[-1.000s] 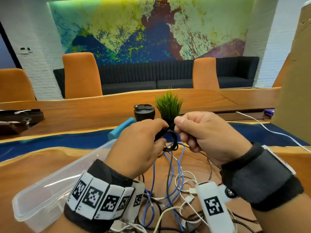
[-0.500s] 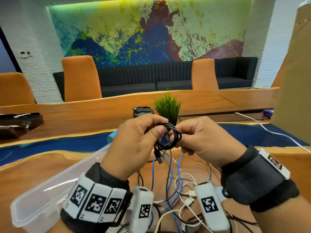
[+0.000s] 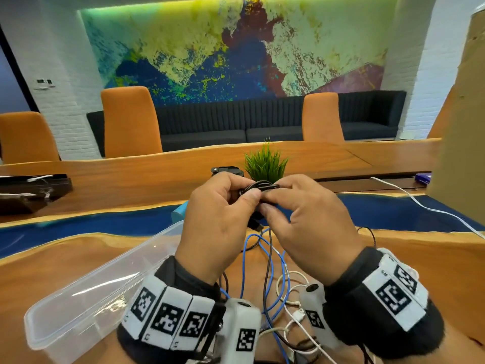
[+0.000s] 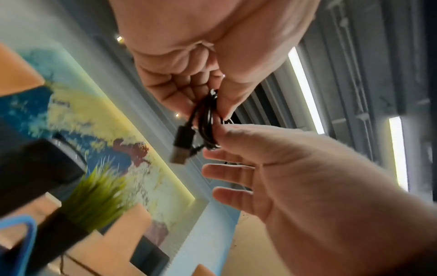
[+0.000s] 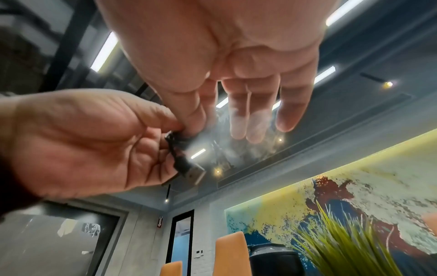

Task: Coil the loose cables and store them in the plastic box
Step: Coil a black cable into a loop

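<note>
Two hands meet above the plastic box [image 3: 86, 292]. Our left hand [image 3: 217, 224] and right hand [image 3: 304, 227] both pinch a small black cable [image 3: 258, 185]; its coil, open as a ring half a second ago, is now flattened into a tight bundle, USB plug [image 4: 181, 147] dangling. It looks ready to store. The box, left of our hands, appears empty; loose cables [image 3: 273, 279] lie right of it.

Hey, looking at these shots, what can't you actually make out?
- Head view: the hands hide most of the coiled black cable.
- Head view: the left hand and its wrist gear cover part of the clear plastic box.
- Left wrist view: the cable's metal plug is blurred.
</note>
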Motion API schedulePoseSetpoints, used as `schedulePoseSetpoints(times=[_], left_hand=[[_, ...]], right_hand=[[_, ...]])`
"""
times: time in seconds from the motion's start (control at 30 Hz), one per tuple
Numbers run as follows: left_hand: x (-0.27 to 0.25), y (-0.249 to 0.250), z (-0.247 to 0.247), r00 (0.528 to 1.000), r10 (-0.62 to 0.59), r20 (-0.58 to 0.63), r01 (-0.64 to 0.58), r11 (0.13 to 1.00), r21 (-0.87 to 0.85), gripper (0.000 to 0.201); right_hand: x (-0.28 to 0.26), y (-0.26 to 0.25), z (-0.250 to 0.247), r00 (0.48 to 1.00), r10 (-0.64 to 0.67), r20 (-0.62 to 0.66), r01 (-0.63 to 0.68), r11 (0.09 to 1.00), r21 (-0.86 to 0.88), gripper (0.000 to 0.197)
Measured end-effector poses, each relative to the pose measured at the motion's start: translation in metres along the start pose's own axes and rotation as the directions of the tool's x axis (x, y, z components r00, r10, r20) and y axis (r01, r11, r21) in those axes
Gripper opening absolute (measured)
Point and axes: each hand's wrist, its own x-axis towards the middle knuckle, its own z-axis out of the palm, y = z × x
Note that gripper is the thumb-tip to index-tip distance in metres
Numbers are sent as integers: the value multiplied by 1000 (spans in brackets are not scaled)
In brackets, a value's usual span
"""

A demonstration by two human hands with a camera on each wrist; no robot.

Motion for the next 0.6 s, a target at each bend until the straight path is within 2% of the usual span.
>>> schedulePoseSetpoints(times=[0.07, 0.13, 0.17, 0.2, 0.23, 0.27, 0.3, 0.33, 0.37, 0.4, 0.43, 0.5, 0.53, 0.57, 0.6], left_hand=[[0, 2, 1, 996, -90, 27, 94, 974, -207, 9], [1, 2, -2, 988, -123, 95, 147, 935, -322, 9], [2, 1, -3, 985, -113, 132, 152, 931, -333, 10], [2, 0, -3, 984, -85, 157, 130, 942, -309, 11], [3, -2, -3, 986, -40, 164, 81, 964, -254, 12], [3, -4, -2, 987, 15, 159, 14, 984, -180, 13], [2, -6, -2, 986, 68, 153, -54, 994, -97, 14], [2, -7, -3, 981, 109, 158, -107, 994, -22, 14], [2, -8, -4, 976, 129, 177, -139, 989, 46, 14], [2, -8, -5, 969, 132, 209, -159, 980, 117, 14], [2, -6, -7, 961, 128, 244, -179, 963, 200, 16], [1, -3, -8, 942, 170, 291, -271, 895, 353, 20], [0, -1, -8, 928, 205, 311, -321, 864, 389, 18], [0, 1, -8, 919, 227, 324, -348, 853, 390, 16], [0, 1, -8, 920, 225, 320, -337, 871, 357, 15]], right_hand=[[0, 1, 1, 1000, 3, 9, -4, 999, 51, 20], [5, 5, -3, 995, 73, 72, -92, 944, 318, 7], [8, 7, -7, 980, 129, 152, -190, 840, 509, 5], [10, 8, -10, 953, 165, 254, -298, 657, 693, 6], [11, 9, -13, 913, 171, 370, -407, 418, 812, 9], [11, 9, -16, 876, 162, 454, -480, 202, 854, 13], [10, 9, -17, 850, 153, 503, -515, 45, 856, 16], [10, 8, -18, 836, 145, 529, -528, -49, 848, 18], [9, 9, -17, 832, 138, 538, -533, -73, 843, 21], [9, 10, -16, 837, 141, 528, -533, -8, 846, 23], [9, 12, -14, 854, 154, 496, -517, 153, 842, 25], [9, 15, -12, 915, 165, 368, -389, 605, 695, 27], [9, 15, -11, 942, 126, 312, -296, 754, 586, 27], [9, 15, -11, 958, 88, 273, -224, 823, 522, 27], [9, 15, -12, 968, 72, 241, -191, 835, 516, 27]])
